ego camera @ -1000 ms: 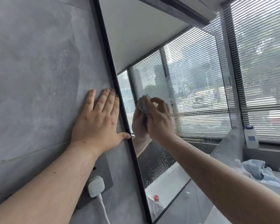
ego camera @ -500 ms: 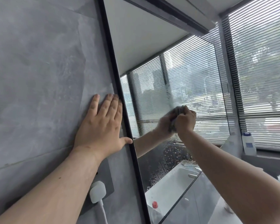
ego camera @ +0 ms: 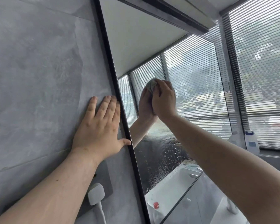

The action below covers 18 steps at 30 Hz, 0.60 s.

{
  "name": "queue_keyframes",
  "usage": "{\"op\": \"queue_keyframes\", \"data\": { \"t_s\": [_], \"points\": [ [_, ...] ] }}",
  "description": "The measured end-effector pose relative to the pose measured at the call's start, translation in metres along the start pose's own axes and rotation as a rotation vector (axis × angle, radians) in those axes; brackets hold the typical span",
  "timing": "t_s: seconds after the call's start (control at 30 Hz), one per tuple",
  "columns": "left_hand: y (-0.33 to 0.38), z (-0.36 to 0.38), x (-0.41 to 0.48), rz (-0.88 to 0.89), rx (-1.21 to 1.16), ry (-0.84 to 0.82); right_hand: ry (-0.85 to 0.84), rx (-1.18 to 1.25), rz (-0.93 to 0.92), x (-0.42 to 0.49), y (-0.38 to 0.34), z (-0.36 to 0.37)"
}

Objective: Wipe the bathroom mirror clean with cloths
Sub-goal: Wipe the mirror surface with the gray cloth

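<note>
While my left hand [ego camera: 100, 130] lies flat, fingers straight, on the wall [ego camera: 39, 78] beside the left edge of the mirror [ego camera: 194, 75] to brace me, my right hand [ego camera: 164, 101] curls its fingers round the bunched cloth [ego camera: 151, 84], pressing it to the glass above the unwiped droplets [ego camera: 168, 159].

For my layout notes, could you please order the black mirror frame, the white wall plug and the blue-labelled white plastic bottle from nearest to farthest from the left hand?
Measured from the left hand in the head view:
1. Black mirror frame: just right of the hand, with the thumb lying on it.
2. White wall plug: below, under the forearm.
3. Blue-labelled white plastic bottle: far right, by the window.
</note>
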State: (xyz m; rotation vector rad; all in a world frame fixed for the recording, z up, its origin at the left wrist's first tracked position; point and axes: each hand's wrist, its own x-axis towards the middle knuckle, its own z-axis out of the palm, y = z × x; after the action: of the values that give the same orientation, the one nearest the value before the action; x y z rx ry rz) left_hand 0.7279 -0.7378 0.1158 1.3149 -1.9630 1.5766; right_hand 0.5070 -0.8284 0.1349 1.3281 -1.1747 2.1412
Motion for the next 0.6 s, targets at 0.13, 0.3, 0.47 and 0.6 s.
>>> {"op": "queue_keyframes", "data": {
  "t_s": [0.13,0.3,0.47,0.6],
  "points": [
    [0.001,0.002,-0.001,0.005,-0.01,0.052,0.059,-0.029,0.286,0.021,0.045,-0.014],
    [0.0,-0.001,0.001,0.003,-0.019,0.007,0.031,-0.102,0.49,0.013,0.101,-0.032],
    [-0.001,0.0,0.002,0.005,0.003,-0.018,0.005,-0.087,0.37,0.016,0.072,-0.023],
    [-0.001,0.003,0.002,-0.008,0.024,-0.007,-0.056,-0.039,0.08,0.011,0.023,-0.009]
  ]
}}
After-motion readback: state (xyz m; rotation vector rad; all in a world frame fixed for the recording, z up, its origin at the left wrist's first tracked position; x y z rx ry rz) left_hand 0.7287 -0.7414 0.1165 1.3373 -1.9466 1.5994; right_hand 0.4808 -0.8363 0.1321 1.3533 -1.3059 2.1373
